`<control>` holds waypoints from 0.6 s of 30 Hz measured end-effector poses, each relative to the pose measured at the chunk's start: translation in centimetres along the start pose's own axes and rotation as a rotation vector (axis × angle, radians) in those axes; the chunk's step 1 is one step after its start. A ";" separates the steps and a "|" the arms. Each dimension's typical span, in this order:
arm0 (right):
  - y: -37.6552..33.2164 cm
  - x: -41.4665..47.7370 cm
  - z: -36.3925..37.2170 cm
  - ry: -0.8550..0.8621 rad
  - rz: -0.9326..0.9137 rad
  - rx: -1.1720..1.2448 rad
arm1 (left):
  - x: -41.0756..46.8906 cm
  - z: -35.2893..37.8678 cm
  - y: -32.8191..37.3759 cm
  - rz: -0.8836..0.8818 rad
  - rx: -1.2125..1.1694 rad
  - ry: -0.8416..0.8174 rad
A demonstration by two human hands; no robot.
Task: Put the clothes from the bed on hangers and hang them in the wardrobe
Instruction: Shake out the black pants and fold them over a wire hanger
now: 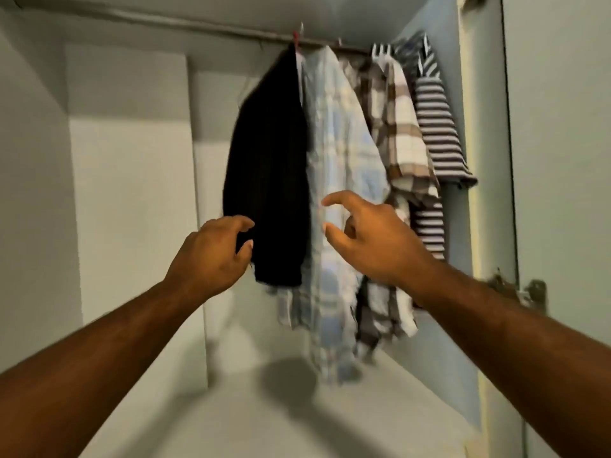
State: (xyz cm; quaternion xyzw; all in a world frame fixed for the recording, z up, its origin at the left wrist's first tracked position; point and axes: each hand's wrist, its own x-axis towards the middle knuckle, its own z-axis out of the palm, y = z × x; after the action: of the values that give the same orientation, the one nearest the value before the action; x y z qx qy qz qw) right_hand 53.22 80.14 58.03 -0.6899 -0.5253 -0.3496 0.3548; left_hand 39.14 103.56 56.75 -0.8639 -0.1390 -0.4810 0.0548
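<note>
- Hanging step: black garment (267,180) on rail (330,46), beside blue shirt (344,160).
- Left hand (211,256), right hand (373,239): fingers apart, empty.
- Next, likely: fetch more clothes.

Left of the black garment (267,180) the wardrobe (129,193) is open, rail to floor. Right of it, shirts (344,153) hang packed against the side wall (463,342).

A home bedroom wardrobe (132,193): shirts (337,153) hang from its rail (350,49).
</note>
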 end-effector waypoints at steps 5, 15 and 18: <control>4.0 -10.7 0.3 -0.151 0.115 0.131 | -6.4 6.1 5.6 0.078 -0.093 -0.112; 14.0 -35.4 1.9 -0.484 0.689 0.172 | -21.5 23.2 17.9 0.174 -0.468 -0.439; 14.8 -41.8 0.9 -0.465 0.859 0.149 | -25.8 27.1 22.8 0.221 -0.582 -0.598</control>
State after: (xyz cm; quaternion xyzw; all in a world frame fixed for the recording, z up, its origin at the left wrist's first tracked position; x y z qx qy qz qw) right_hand 59.17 58.10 19.99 -0.8767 -0.2822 0.0298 0.3885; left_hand 55.07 83.11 21.43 -0.9545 0.0861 -0.2199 -0.1823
